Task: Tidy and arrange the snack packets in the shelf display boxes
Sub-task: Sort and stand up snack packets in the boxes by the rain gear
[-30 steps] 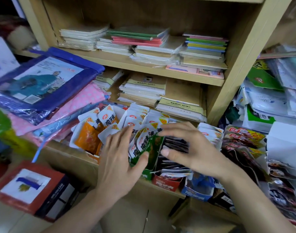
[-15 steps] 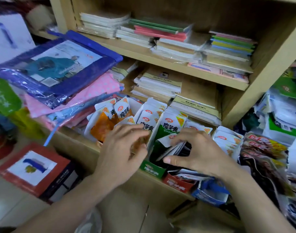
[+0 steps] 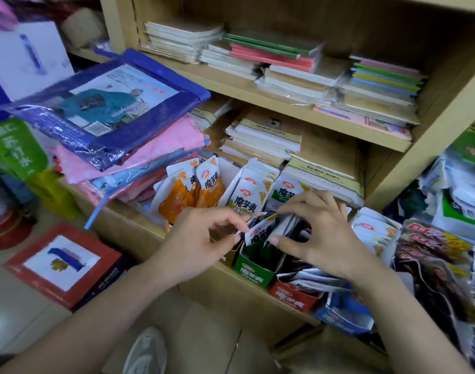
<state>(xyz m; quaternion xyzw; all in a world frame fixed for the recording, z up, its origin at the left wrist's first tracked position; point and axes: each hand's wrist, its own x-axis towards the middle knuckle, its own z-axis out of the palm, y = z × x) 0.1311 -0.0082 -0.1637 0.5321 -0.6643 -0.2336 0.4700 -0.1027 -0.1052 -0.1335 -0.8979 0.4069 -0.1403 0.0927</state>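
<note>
We pinch the front packet (image 3: 258, 234) with our left hand (image 3: 201, 238), we clamp our right hand (image 3: 324, 234) round the packet bunch (image 3: 286, 225) behind, inside the green box (image 3: 253, 269)

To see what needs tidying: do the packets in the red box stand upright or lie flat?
Flat. The packets in the red box lie piled on their sides across its top, none standing.

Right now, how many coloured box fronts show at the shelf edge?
3: green box leftmost, red box right of it, blue box furthest right. More boxes may be hidden.
</note>
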